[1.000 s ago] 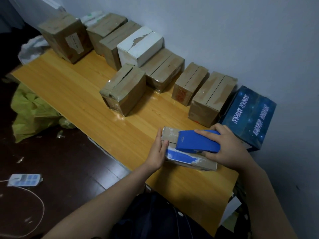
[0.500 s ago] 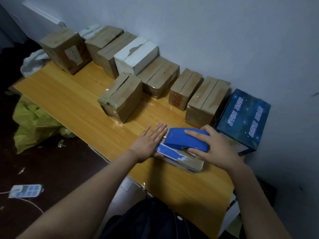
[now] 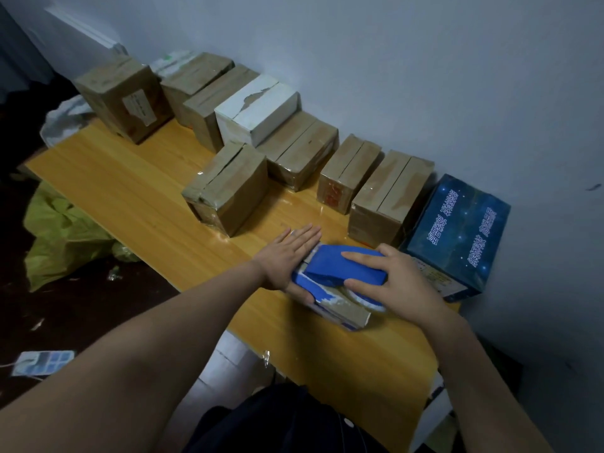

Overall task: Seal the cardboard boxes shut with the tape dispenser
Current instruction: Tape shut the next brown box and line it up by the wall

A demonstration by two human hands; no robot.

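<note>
Characters on the dark blue box [image 3: 457, 237] and the label [image 3: 139, 104] on a brown box [image 3: 108, 86] are unreadable.

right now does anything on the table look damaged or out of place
Yes. The white box in the row by the wall has a ragged tear across its top. One brown box sits forward of that row, out of line. A scrap of clear tape hangs off the front edge of the table.

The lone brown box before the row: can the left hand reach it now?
Probably yes: the left hand lies flat, fingers straight, and only bare table separates it from the lone brown box.
</note>
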